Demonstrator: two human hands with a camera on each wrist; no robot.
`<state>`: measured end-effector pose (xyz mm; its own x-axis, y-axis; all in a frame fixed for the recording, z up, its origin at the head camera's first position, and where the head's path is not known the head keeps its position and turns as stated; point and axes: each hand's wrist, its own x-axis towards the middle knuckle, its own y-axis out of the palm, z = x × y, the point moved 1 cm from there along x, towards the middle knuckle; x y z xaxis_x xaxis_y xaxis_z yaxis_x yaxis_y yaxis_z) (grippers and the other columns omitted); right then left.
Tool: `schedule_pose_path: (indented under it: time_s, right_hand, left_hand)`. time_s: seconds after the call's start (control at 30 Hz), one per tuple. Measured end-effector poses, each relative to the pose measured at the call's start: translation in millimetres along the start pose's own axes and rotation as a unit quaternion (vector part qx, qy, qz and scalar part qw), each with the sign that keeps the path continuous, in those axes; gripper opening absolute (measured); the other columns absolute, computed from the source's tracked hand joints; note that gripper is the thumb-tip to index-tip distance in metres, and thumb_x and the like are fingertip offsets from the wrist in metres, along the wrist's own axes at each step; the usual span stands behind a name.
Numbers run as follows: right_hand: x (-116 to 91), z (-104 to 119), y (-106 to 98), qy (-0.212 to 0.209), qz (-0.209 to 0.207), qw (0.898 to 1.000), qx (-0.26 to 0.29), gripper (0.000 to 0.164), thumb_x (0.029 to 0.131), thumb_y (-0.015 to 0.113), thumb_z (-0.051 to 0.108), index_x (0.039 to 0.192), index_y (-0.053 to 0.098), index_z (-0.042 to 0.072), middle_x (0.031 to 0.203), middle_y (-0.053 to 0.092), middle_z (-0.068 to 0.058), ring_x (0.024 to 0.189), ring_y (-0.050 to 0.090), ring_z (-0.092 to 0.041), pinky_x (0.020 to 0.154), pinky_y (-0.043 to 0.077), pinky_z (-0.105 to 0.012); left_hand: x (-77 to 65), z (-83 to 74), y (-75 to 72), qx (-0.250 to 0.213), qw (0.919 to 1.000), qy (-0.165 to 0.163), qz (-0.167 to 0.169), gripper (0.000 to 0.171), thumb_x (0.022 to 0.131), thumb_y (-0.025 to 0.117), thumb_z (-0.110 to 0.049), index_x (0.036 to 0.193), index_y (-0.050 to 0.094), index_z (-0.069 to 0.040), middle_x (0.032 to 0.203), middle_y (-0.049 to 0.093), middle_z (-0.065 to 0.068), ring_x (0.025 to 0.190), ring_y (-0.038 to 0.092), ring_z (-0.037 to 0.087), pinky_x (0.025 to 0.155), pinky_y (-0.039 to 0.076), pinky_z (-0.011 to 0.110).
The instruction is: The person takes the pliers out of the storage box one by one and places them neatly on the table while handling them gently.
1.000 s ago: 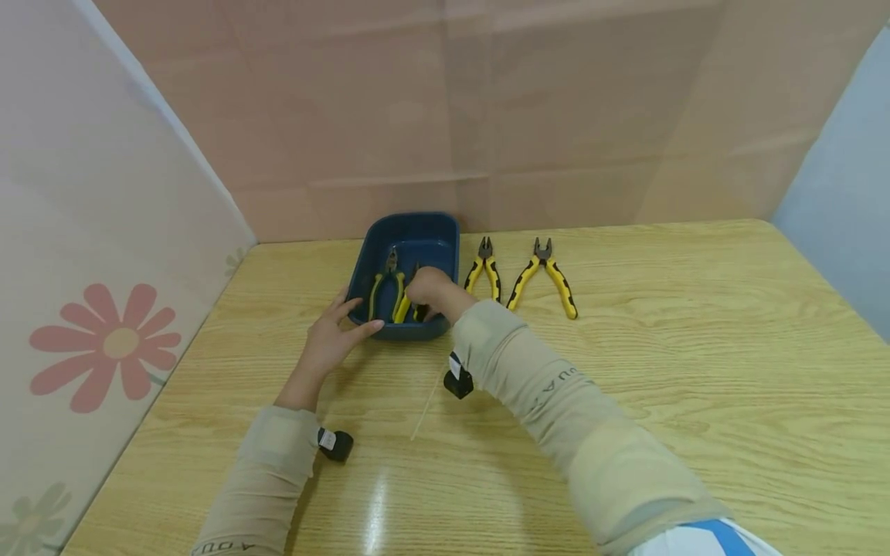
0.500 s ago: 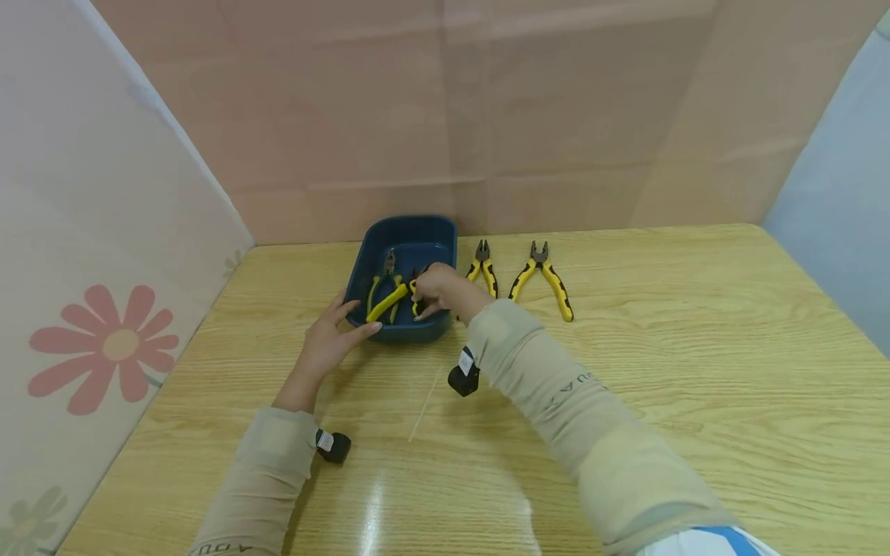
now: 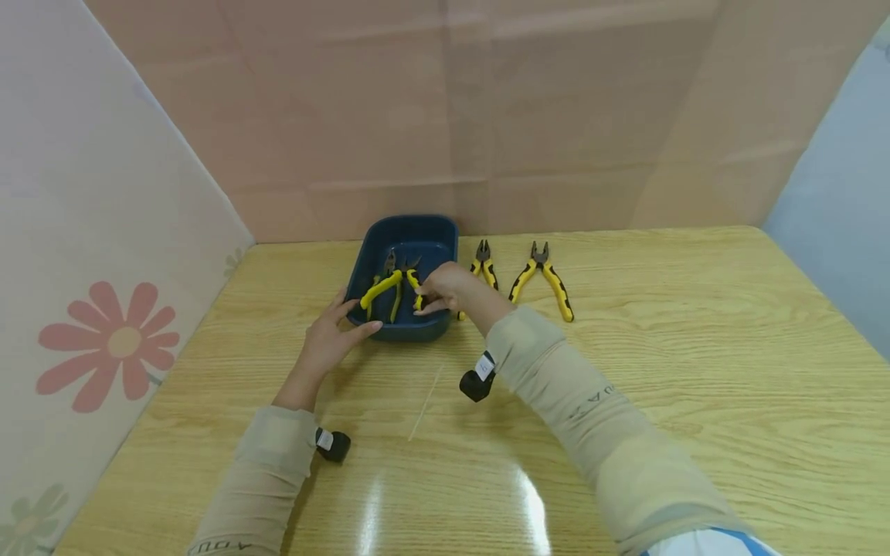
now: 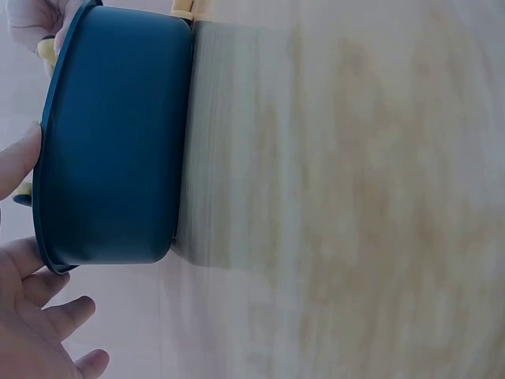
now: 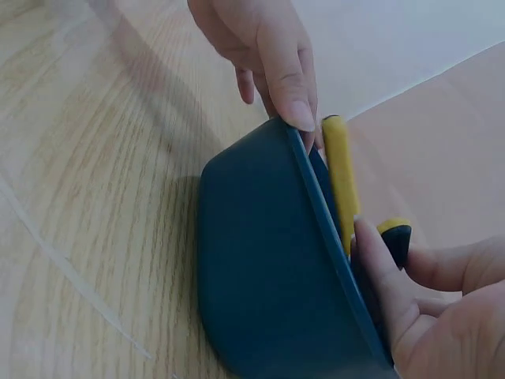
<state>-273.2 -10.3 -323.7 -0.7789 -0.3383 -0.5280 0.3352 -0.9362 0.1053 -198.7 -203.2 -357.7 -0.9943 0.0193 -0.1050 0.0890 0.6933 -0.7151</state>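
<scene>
A dark blue plastic bin (image 3: 410, 333) stands on the table. My left hand (image 3: 327, 340) holds its near left corner, thumb on the front rim and fingers along the left side. Over the bin, my right hand (image 3: 450, 287) pinches one handle of a pair of yellow-and-black pliers (image 3: 380, 288), whose handles are spread wide. Their other handle points toward the left rim. Beneath them in the bin lies another pair of pliers (image 3: 395, 305) with duller yellow-green handles, partly covered. In the right wrist view, the held pliers' yellow handle (image 5: 339, 178) rises above the rim (image 5: 319, 201).
Right of the bin lie two more yellow-and-black pliers, the nearer pair (image 3: 484, 253) partly behind my right hand and the farther pair (image 3: 541, 270) spread wide. A thin pale strip (image 3: 426, 403) lies in front. A pink wall covering (image 3: 591, 116) closes off the back.
My right hand has shifted slightly right, and the pliers in it have spread, one handle swinging left over the other pair. My left hand has stayed at the bin's corner.
</scene>
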Motion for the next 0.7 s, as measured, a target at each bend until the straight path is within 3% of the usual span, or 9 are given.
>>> schedule_pose_path:
  time_s: [0.17, 0.4, 0.7]
  right_hand:
    - [-6, -4, -1, -0.011, 0.008, 1.0, 0.023, 0.037, 0.086, 0.044, -0.008, 0.122, 0.036, -0.009, 0.12, 0.038, -0.025, 0.08, 0.053, -0.028, 0.072, 0.048, -0.035]
    - [-13, -6, -6, -0.044, 0.022, 0.998, 0.05, 0.046, 0.087, 0.043, -0.007, 0.129, 0.027, -0.01, 0.125, 0.034, -0.028, 0.103, 0.047, -0.038, 0.076, 0.047, -0.036]
    - [-23, -10, -13, -0.073, 0.022, 0.996, 0.039, 0.041, 0.087, 0.044, -0.005, 0.126, 0.033, -0.01, 0.119, 0.04, -0.029, 0.102, 0.048, -0.038, 0.071, 0.049, -0.033]
  left_hand:
    - [1.3, 3.3, 2.0, -0.005, 1.0, -0.001, 0.004, 0.088, 0.07, 0.055, -0.061, 0.135, 0.03, -0.007, 0.144, 0.005, 0.0, 0.127, 0.009, 0.035, 0.092, 0.021, 0.058]
    - [4.2, 3.5, 1.9, -0.008, 0.9999, 0.012, -0.001, 0.086, 0.07, 0.054, -0.062, 0.134, 0.032, -0.008, 0.144, 0.005, 0.0, 0.127, 0.009, 0.035, 0.092, 0.02, 0.059]
    - [4.1, 2.5, 3.1, -0.008, 0.9999, 0.015, 0.0, 0.086, 0.07, 0.055, -0.061, 0.134, 0.033, -0.008, 0.144, 0.005, 0.002, 0.126, 0.009, 0.036, 0.092, 0.021, 0.059]
